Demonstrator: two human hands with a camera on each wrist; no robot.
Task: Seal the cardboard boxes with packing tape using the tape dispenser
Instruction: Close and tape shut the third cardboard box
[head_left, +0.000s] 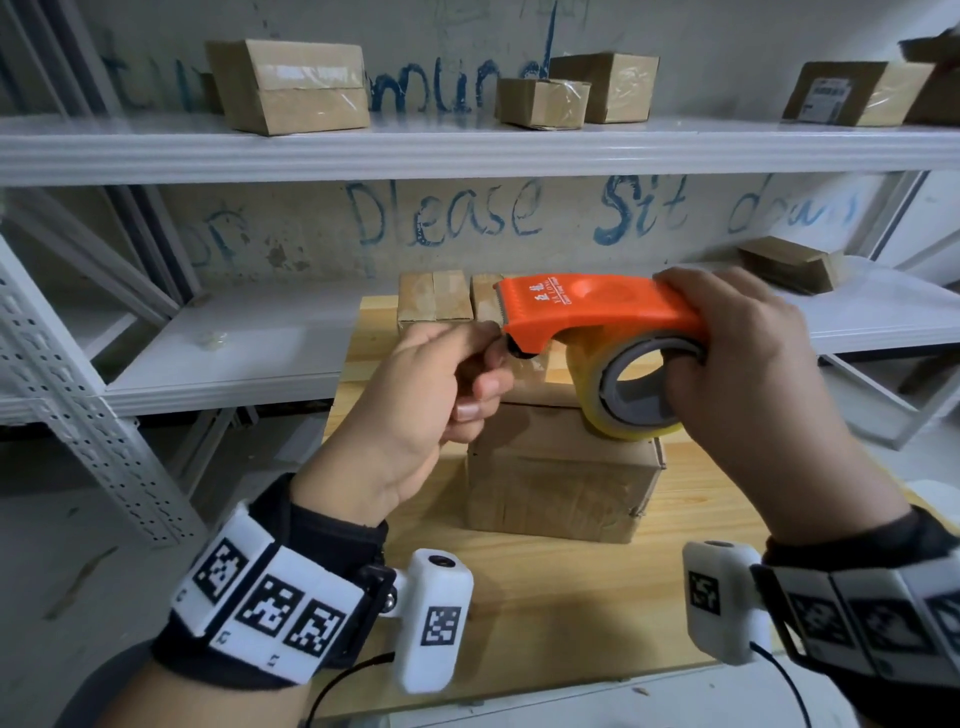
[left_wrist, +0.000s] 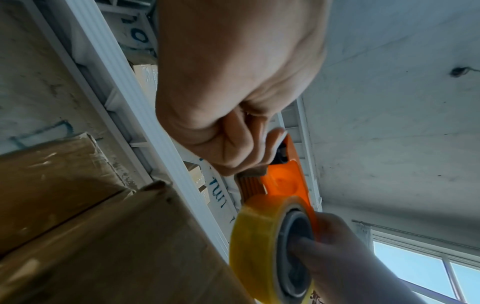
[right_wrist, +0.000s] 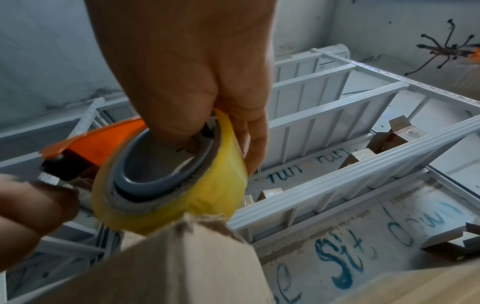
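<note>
An orange tape dispenser (head_left: 582, 306) with a yellowish tape roll (head_left: 623, 389) hangs just above a cardboard box (head_left: 561, 473) on the wooden table (head_left: 545, 597). My right hand (head_left: 737, 353) grips the dispenser, fingers hooked through the grey roll core (right_wrist: 155, 164). My left hand (head_left: 447, 374) pinches the tape end at the dispenser's front, by the cutter. In the left wrist view the left hand (left_wrist: 233, 123) is curled at the orange dispenser (left_wrist: 285, 185) nose, above the box (left_wrist: 116, 246). In the right wrist view the roll (right_wrist: 182, 185) sits over a box corner (right_wrist: 194, 246).
Two taped boxes (head_left: 457, 301) stand behind on the table. White metal shelves (head_left: 467, 150) hold several more boxes (head_left: 296, 88) above and one flat carton (head_left: 789, 262) at right. The shelf upright (head_left: 78, 395) stands at left.
</note>
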